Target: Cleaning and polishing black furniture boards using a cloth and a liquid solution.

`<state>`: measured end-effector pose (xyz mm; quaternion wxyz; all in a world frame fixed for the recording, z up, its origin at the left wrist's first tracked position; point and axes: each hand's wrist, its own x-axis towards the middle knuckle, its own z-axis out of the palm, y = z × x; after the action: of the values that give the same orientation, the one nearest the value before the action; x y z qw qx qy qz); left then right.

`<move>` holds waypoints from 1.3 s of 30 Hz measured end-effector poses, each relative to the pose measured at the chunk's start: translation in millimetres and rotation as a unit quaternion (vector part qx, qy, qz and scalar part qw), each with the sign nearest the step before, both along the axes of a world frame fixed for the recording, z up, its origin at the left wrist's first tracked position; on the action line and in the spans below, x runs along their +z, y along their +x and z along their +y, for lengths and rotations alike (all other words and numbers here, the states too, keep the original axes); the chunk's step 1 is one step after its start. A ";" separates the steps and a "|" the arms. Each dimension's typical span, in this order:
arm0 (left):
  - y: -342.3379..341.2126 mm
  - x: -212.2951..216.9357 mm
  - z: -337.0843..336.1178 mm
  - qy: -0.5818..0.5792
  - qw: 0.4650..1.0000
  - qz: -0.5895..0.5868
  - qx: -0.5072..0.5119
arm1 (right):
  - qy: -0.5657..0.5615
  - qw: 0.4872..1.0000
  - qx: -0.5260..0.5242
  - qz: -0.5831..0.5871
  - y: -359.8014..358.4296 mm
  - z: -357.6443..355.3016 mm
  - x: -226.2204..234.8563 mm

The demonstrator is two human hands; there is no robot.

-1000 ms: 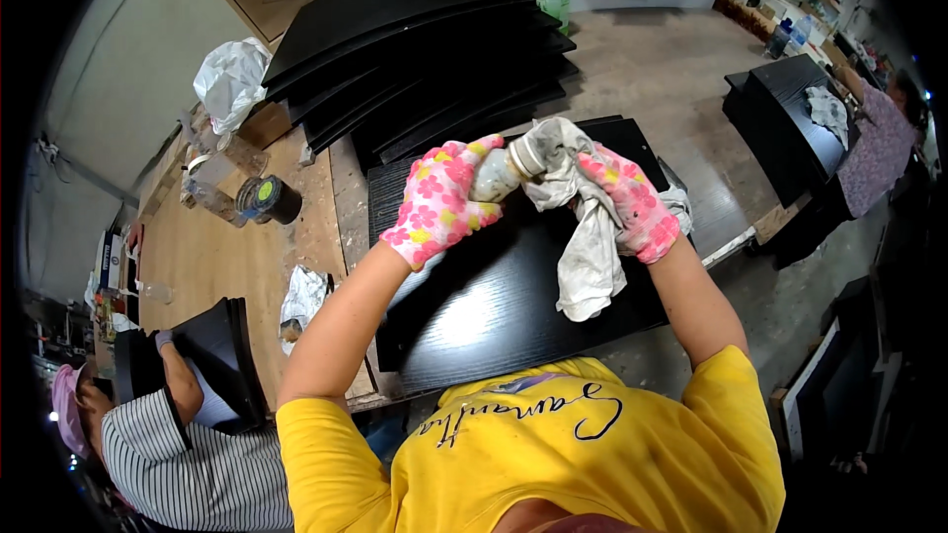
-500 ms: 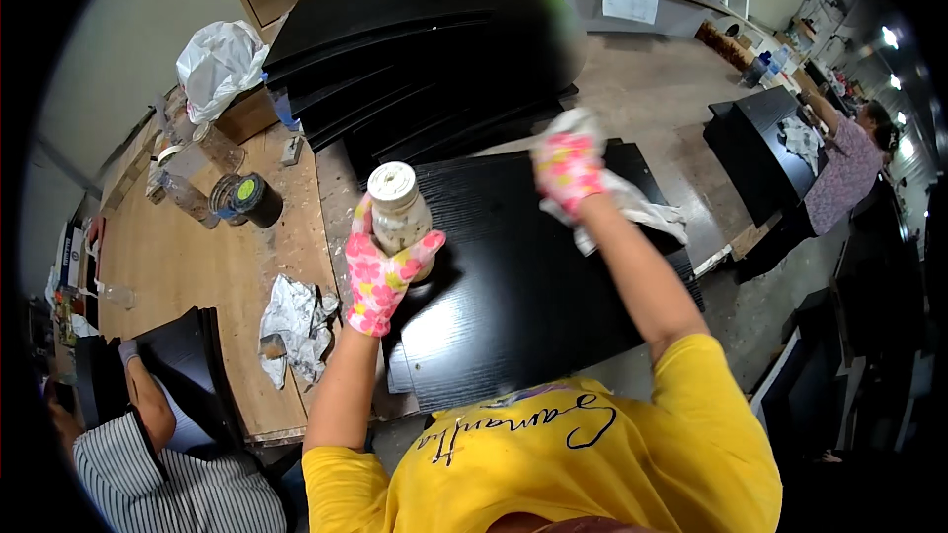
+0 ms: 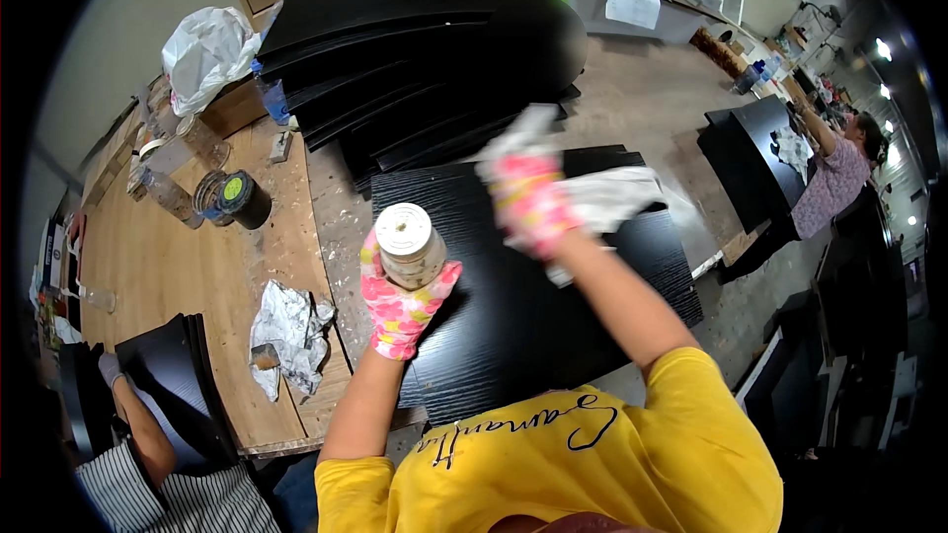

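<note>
My left hand (image 3: 400,311), in a pink-and-yellow floral glove, is closed round a glass jar (image 3: 413,268) with a white lid, held over the black wood-grain panel (image 3: 494,336). The jar's contents look pale but are unclear. My right hand (image 3: 533,202), in a matching glove, is smeared by motion above the far half of the panel. A greyish-white rag (image 3: 525,133) shows blurred at its fingers. Beside and behind that wrist a white cloth (image 3: 617,195) lies on the panel; whether it joins the rag I cannot tell.
Beyond the panel rises a stack of black boards (image 3: 395,30). On the wooden table (image 3: 148,266) at left stand bottles, a dark jar (image 3: 245,199) and a crumpled stained cloth (image 3: 288,336). Co-workers handle black boards at lower left and far right.
My right hand has swept left across the panel with the rag. My left hand has brought the jar slightly nearer to me, its lid now tipped more toward view.
</note>
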<state>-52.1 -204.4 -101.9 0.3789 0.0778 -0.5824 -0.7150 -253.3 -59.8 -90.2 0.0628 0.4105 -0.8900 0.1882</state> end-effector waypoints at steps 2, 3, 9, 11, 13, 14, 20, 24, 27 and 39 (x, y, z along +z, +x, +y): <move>3.6 -1.6 -3.1 -0.037 0.997 -0.057 0.031 | -0.076 0.977 0.175 0.097 45.5 -57.0 -22.4; 4.8 -2.2 -4.0 -0.081 0.991 -0.086 0.069 | -0.027 0.979 0.195 0.044 48.8 -66.0 -24.6; 9.1 -0.4 -8.0 0.001 0.999 -0.039 0.030 | 0.066 0.998 0.021 -0.008 -43.6 47.8 34.1; 6.1 2.1 -9.4 -0.200 0.965 -0.090 0.145 | 0.056 0.985 -0.166 0.000 -69.6 100.7 53.5; 3.6 5.8 -9.7 -0.104 0.989 -0.040 0.101 | 0.152 0.946 -0.284 0.031 -69.7 112.6 56.7; 3.2 8.3 -9.3 0.041 0.998 0.020 0.048 | 0.143 0.968 -0.203 0.027 -57.5 100.3 50.7; 2.8 26.2 -0.5 -0.047 0.989 -0.015 0.142 | 0.075 0.971 0.224 0.031 37.7 -70.1 10.3; 17.8 31.5 -33.8 -0.041 0.954 0.005 0.296 | 0.019 0.947 0.266 -0.178 51.0 -78.7 6.8; 38.8 21.0 -96.0 -0.044 0.932 -0.009 0.360 | 0.028 0.947 0.263 0.181 14.9 1.3 11.6; 55.8 -73.7 -252.6 -0.095 0.897 -0.251 0.351 | 0.053 0.961 0.194 0.191 108.6 88.0 23.3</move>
<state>3.7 -457.0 -175.6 0.4522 0.4179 -0.6584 -0.4329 -144.7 28.2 -66.9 0.1721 0.6067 -0.7732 0.0671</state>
